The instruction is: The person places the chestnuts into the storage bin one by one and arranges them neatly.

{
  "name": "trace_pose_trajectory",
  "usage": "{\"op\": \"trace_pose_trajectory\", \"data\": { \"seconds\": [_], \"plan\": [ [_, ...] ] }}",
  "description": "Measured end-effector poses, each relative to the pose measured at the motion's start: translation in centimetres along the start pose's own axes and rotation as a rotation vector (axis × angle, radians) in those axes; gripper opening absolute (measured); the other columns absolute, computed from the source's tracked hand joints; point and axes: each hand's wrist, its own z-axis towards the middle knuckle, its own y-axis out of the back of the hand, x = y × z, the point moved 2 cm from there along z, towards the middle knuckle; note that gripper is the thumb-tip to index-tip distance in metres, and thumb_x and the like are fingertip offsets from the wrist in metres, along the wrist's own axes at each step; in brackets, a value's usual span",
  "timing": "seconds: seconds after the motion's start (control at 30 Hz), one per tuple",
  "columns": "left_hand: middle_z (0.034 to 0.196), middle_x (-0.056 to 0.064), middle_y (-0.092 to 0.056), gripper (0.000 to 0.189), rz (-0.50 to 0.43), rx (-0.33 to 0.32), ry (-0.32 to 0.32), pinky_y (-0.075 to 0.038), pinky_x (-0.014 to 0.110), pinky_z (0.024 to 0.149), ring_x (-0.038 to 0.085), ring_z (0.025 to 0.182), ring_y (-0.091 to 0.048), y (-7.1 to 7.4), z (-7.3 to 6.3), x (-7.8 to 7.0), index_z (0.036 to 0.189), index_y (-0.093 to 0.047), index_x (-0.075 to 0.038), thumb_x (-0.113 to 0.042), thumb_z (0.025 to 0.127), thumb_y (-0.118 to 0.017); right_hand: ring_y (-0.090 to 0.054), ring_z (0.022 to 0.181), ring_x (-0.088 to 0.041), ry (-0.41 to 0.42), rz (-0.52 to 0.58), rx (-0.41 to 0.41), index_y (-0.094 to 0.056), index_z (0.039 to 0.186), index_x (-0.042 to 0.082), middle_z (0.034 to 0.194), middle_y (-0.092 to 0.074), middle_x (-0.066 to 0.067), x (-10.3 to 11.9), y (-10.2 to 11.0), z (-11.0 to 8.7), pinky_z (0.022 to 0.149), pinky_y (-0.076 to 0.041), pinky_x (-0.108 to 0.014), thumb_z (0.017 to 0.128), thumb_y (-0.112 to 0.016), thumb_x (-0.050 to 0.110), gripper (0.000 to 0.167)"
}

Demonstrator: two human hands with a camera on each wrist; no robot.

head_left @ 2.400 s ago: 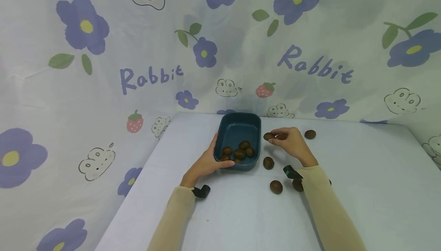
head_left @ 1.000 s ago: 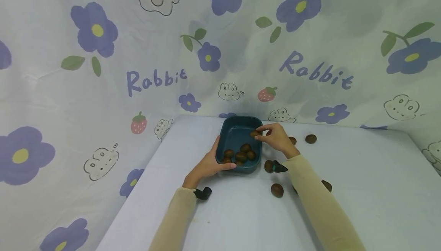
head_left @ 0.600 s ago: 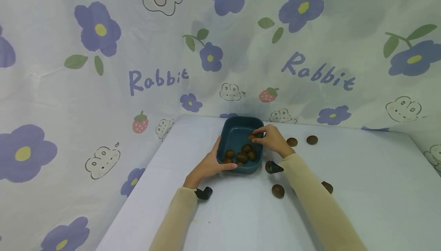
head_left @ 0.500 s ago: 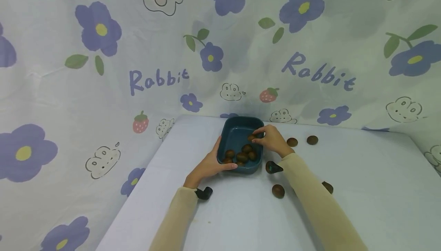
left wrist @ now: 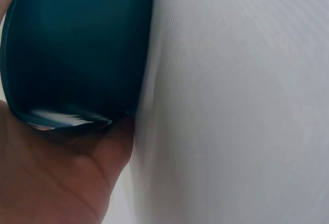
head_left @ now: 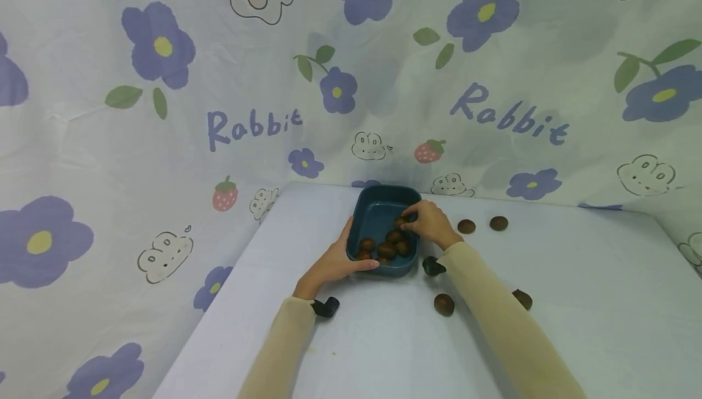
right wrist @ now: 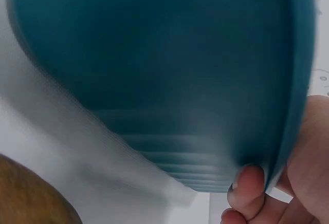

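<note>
My left hand (head_left: 333, 263) grips the near left corner of a dark teal rectangular box (head_left: 354, 219), its thumb along the near rim. The box's outer wall (left wrist: 82, 39) fills much of the left wrist view. Several brown kiwis (head_left: 386, 250) lie together at the near end inside. Over the right rim reaches my right hand (head_left: 430, 223), pinching a kiwi (head_left: 400, 222) low within the box, just beyond the group. The fingertips cover part of that kiwi. In the right wrist view the box wall hides the held kiwi.
Right of the box, two kiwis lie on the white table at the back, one kiwi (head_left: 466, 226) and another kiwi (head_left: 498, 223). Nearer are a kiwi (head_left: 444, 304) and a kiwi (head_left: 523, 300) beside the right sleeve. A patterned cloth wall (head_left: 493, 161) stands behind.
My right hand has carried a kiwi from the table leftward over the rim and lowered it into the box. The left hand has kept its grip on the box.
</note>
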Motion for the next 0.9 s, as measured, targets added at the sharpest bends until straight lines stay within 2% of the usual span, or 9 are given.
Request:
{"op": "trace_pose_trajectory", "data": {
  "seconds": [0.13,0.33,0.53,0.7,0.9],
  "plan": [
    [0.174,0.007,-0.018,0.135,0.0,0.004,-0.013,-0.03,0.063,0.123,0.035,0.157,-0.031,-0.09,0.08,0.04,0.165,0.01,-0.039,-0.069,0.073,-0.084,-0.067,0.121,-0.035,-0.019,-0.007,0.017,-0.078,0.116,0.008,0.127,-0.073,-0.014,-0.01,-0.27,0.05,0.099,-0.055,-0.053,0.088,-0.083,0.02,0.031],
    [0.174,0.008,-0.018,0.138,-0.001,-0.003,0.007,-0.03,0.062,0.124,0.035,0.157,-0.031,0.01,0.03,-0.11,0.167,0.009,-0.033,-0.069,0.071,-0.085,-0.07,0.114,-0.034,-0.014,-0.023,0.022,-0.079,0.114,0.006,0.123,-0.075,-0.015,0.22,-0.24,0.19,0.094,-0.058,-0.051,0.088,-0.083,0.019,0.03],
    [0.174,0.008,-0.02,0.138,0.007,-0.003,0.014,-0.03,0.062,0.124,0.035,0.156,-0.032,0.04,0.11,-0.08,0.167,0.009,-0.032,-0.068,0.072,-0.085,-0.07,0.115,-0.035,-0.027,-0.048,0.046,-0.08,0.113,0.008,0.126,-0.073,-0.014,0.3,-0.3,0.43,0.095,-0.057,-0.052,0.087,-0.085,0.02,0.029],
    [0.174,0.007,-0.02,0.138,0.011,-0.005,0.007,-0.03,0.062,0.124,0.034,0.156,-0.032,0.04,0.16,-0.05,0.167,0.008,-0.031,-0.068,0.072,-0.085,-0.071,0.111,-0.034,-0.027,-0.075,0.053,-0.081,0.11,0.009,0.122,-0.075,-0.013,0.37,-0.35,0.54,0.094,-0.058,-0.053,0.085,-0.086,0.02,0.027],
    [0.174,0.006,-0.019,0.137,0.008,-0.004,-0.011,-0.03,0.062,0.124,0.033,0.156,-0.032,0.08,0.11,-0.2,0.167,0.008,-0.033,-0.066,0.073,-0.085,-0.071,0.113,-0.034,-0.036,-0.081,0.071,-0.081,0.11,0.009,0.12,-0.076,-0.012,0.63,-0.37,0.53,0.097,-0.057,-0.053,0.085,-0.086,0.02,0.028]
  ]
}}
